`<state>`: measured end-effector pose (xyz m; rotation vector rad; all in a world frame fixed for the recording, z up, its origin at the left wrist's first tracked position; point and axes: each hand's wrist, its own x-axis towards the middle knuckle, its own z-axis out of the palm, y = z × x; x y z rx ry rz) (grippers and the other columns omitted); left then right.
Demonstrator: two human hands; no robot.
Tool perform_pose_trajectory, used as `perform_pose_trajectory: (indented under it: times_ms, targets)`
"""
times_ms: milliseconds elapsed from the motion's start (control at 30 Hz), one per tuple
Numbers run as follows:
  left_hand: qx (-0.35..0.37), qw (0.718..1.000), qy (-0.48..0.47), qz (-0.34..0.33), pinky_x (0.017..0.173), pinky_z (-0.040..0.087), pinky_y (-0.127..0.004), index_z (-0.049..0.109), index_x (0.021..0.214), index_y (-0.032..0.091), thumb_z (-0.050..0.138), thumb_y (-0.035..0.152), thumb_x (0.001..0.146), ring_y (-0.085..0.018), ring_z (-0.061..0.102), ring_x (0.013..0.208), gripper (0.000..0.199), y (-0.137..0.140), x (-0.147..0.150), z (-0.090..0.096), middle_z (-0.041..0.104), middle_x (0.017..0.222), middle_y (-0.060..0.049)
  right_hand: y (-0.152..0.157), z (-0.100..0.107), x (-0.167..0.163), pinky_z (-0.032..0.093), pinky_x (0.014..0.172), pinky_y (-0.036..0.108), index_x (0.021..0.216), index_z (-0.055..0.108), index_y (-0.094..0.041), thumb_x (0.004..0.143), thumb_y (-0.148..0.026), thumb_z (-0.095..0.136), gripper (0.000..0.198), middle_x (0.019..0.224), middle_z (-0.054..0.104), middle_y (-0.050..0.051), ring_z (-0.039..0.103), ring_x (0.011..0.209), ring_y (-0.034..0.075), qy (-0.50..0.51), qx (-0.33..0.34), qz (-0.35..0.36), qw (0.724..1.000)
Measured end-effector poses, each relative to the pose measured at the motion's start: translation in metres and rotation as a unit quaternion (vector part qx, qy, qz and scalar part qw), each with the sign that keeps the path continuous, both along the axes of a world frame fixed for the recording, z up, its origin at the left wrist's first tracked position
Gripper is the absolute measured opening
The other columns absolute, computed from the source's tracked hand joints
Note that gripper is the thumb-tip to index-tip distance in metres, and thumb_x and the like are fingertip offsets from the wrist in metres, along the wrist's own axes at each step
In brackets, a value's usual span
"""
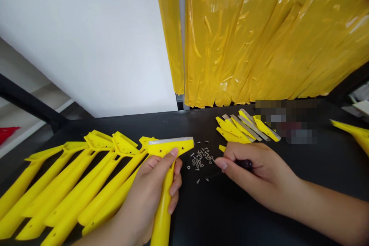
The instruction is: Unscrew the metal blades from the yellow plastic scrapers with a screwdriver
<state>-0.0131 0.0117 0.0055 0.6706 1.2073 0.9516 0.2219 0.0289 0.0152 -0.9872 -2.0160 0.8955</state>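
Observation:
My left hand (157,184) is wrapped around the neck of a yellow plastic scraper (164,211), thumb on its head. A pale metal blade edge shows along the top of that head, with screw holes below it. My right hand (256,177) is closed on the dark handle of a screwdriver (244,164). Its thin shaft points left and is hard to make out against the dark table. Between the hands lies a pile of small screws and nuts (198,159). Just beyond my right hand are yellow clamp plates (235,128) and metal blades (250,125).
A row of yellow scraper handles (66,184) lies on the black table (201,215) at the left. Another yellow piece (354,134) is at the far right. Behind stand a white panel (100,46) and a yellow plastic curtain (259,38).

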Motion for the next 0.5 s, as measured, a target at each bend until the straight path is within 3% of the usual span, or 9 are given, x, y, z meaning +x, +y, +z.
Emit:
perform_pose_trajectory:
  times_ms: [200, 500]
  targets:
    - [-0.002, 1.000, -0.003, 0.001, 0.031, 0.033, -0.016, 0.062, 0.068, 0.019, 0.072, 0.054, 0.092, -0.007, 0.035, 0.032, 0.044, -0.0006, -0.0014, -0.0016, 0.046, 0.046, 0.005, -0.0018, 0.0059, 0.0026, 0.028, 0.051, 0.024, 0.072, 0.043, -0.021, 0.108, -0.027, 0.059, 0.039, 0.060, 0.038, -0.009, 0.035, 0.053, 0.007, -0.014, 0.055, 0.001, 0.998]
    - [0.006, 1.000, 0.000, -0.006, 0.032, 0.033, -0.016, 0.061, 0.069, 0.020, 0.070, 0.055, 0.093, -0.007, 0.035, 0.034, 0.044, -0.0009, -0.0006, -0.0022, 0.046, 0.048, 0.005, -0.0023, 0.0038, 0.0045, 0.027, 0.051, 0.025, 0.071, 0.038, -0.021, 0.109, -0.028, 0.056, 0.042, 0.061, 0.034, -0.008, 0.032, 0.054, 0.007, -0.055, 0.073, 0.010, 0.996]
